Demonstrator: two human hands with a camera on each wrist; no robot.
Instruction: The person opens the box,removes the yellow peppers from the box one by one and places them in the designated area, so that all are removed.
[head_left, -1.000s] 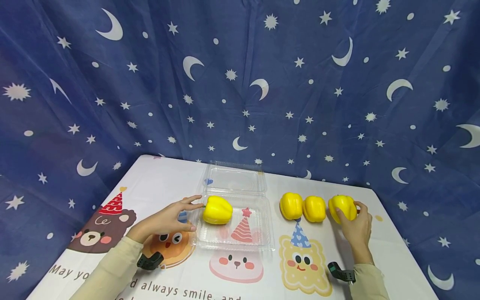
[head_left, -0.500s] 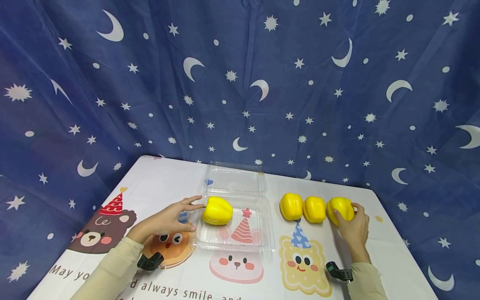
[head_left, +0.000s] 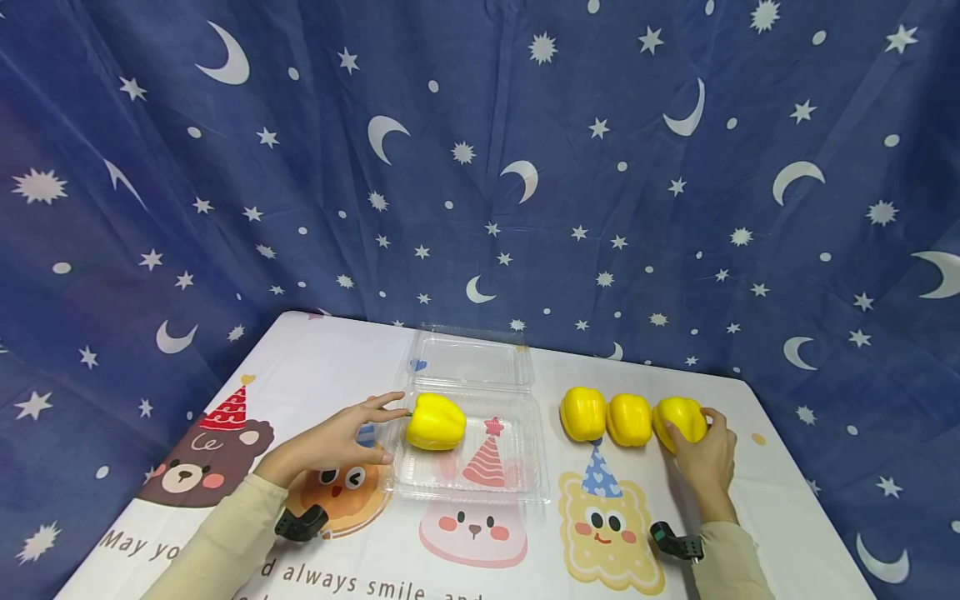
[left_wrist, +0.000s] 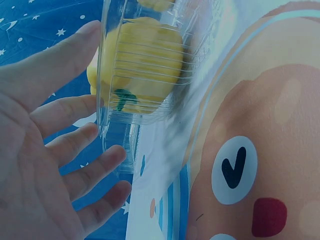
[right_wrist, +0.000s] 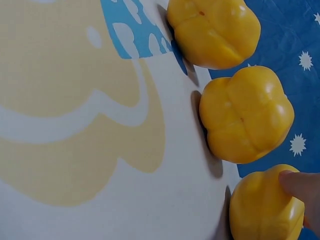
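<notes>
At the right end of a row, my right hand (head_left: pixel 707 454) holds a yellow bell pepper (head_left: pixel 679 419), thumb on its near side and fingers around its right. Its thumb shows on that pepper (right_wrist: pixel 262 205) in the right wrist view. Two more yellow peppers, one outer (head_left: pixel 582 414) and one middle (head_left: pixel 629 419), stand to its left. My left hand (head_left: pixel 345 433) is spread at the left rim of a clear plastic clamshell box (head_left: pixel 528 450), its fingers fairly straight. Inside the box's left part lies another yellow pepper (head_left: pixel 436 422), green stem toward that hand.
The box's lid (head_left: pixel 472 360) lies folded back behind its base. A white tablecloth (head_left: pixel 585 533) printed with cartoon figures covers the table. A dark blue curtain (head_left: pixel 450 167) with moons and stars hangs right behind the table's back edge.
My right hand has brought its pepper slightly left and down, closer to the middle pepper in the row. My left hand and the box have stayed put.
</notes>
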